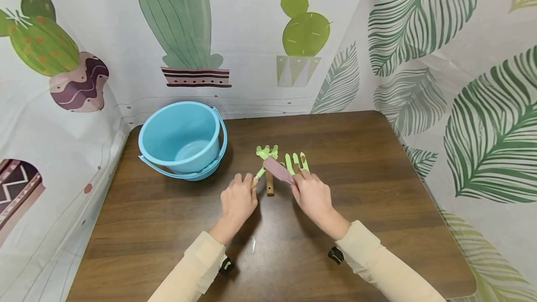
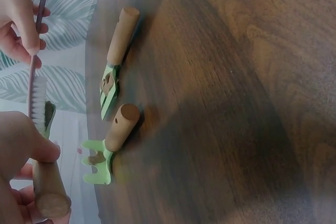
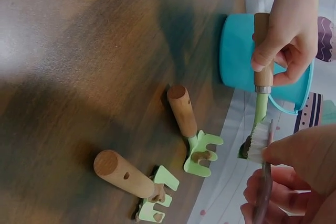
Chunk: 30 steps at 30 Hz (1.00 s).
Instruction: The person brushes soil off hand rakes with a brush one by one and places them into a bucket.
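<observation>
My left hand (image 1: 239,201) grips the wooden handle (image 3: 263,74) of a small green garden tool (image 3: 261,106), its head smeared with brown soil and partly hidden. In my right hand (image 1: 313,198) is a brush (image 1: 278,170) with a pinkish back, pinched between thumb and fingers. Its white bristles (image 3: 258,139) press against the tool's soiled head in the right wrist view. On the table below lie a green hand rake (image 3: 202,156) and a green hand fork (image 1: 297,163), both wooden-handled and marked with brown soil. My right hand covers the fork's handle in the head view.
A light blue bucket (image 1: 180,139) stands at the table's back left, its handle lowered around it. The brown wooden table (image 1: 369,227) meets a white cloth backdrop (image 1: 251,36) printed with cacti and leaves. A small clear strip (image 1: 253,245) lies near the front.
</observation>
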{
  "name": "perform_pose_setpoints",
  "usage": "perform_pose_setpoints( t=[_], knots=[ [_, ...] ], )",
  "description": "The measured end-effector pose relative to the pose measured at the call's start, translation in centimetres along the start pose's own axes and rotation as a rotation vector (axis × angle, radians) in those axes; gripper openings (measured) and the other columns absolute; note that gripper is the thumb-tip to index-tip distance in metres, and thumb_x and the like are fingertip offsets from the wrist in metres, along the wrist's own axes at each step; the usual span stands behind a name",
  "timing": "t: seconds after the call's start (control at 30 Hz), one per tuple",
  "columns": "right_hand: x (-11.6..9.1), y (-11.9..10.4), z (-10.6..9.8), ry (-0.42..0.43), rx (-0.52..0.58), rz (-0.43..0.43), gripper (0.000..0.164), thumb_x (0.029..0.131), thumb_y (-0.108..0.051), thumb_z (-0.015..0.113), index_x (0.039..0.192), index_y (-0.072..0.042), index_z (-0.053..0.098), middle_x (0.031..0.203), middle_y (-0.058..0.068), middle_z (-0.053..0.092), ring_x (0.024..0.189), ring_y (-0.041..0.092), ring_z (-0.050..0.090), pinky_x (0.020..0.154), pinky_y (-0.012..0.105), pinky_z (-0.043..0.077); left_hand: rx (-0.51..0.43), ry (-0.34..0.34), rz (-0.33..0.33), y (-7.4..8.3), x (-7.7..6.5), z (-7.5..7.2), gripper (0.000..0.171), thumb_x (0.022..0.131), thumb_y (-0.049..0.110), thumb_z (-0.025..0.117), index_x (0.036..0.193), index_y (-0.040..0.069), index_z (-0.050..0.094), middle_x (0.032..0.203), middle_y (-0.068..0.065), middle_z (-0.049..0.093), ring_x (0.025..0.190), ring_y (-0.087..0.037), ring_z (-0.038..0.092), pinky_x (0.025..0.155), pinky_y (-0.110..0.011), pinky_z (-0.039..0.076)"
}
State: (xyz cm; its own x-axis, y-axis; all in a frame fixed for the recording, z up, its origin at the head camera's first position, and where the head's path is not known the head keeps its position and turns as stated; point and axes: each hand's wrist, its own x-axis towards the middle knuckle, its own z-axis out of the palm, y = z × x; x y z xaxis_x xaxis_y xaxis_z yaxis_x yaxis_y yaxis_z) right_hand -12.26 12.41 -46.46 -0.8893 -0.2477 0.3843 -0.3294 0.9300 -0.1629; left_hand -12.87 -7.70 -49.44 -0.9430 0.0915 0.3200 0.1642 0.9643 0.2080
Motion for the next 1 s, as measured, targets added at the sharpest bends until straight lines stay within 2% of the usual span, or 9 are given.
perform_pose_setpoints(
  t=[0.2, 0.6, 1.0],
  knots=[
    [-0.4, 0.2, -0.1, 0.006, -0.007, -0.004, 0.017, 0.075, -0.017, 0.073, 0.090, -0.011, 0.069, 0.079, 0.004, 0.061, 0.061, 0.023, 0.057, 0.043, 0.041, 0.046, 0.008, -0.007, -0.013, -0.2, 0.1, 0.0, 0.026, 0.071, 0.021, 0.071, 0.091, 0.012, 0.057, 0.073, -0.006, 0.048, 0.062, -0.026, 0.055, 0.040, -0.039, 0.039],
    [-1.3, 0.8, -0.4, 0.026, 0.003, -0.008, 0.017, 0.073, -0.015, 0.073, 0.089, -0.011, 0.067, 0.084, 0.003, 0.062, 0.065, 0.023, 0.058, 0.044, 0.042, 0.046, 0.009, 0.000, -0.021, -0.3, 0.3, 0.2, 0.027, 0.071, 0.021, 0.071, 0.092, 0.012, 0.057, 0.074, -0.006, 0.049, 0.063, -0.026, 0.055, 0.040, -0.039, 0.040],
    [-0.9, 0.9, -0.4, 0.076, 0.008, -0.043, 0.020, 0.075, -0.016, 0.073, 0.094, -0.011, 0.068, 0.079, 0.003, 0.060, 0.063, 0.022, 0.055, 0.043, 0.039, 0.045, -0.005, -0.012, -0.013, 0.0, 0.3, 0.1, 0.026, 0.071, 0.020, 0.071, 0.093, 0.013, 0.058, 0.074, -0.006, 0.049, 0.062, -0.026, 0.055, 0.041, -0.039, 0.040]
  ],
)
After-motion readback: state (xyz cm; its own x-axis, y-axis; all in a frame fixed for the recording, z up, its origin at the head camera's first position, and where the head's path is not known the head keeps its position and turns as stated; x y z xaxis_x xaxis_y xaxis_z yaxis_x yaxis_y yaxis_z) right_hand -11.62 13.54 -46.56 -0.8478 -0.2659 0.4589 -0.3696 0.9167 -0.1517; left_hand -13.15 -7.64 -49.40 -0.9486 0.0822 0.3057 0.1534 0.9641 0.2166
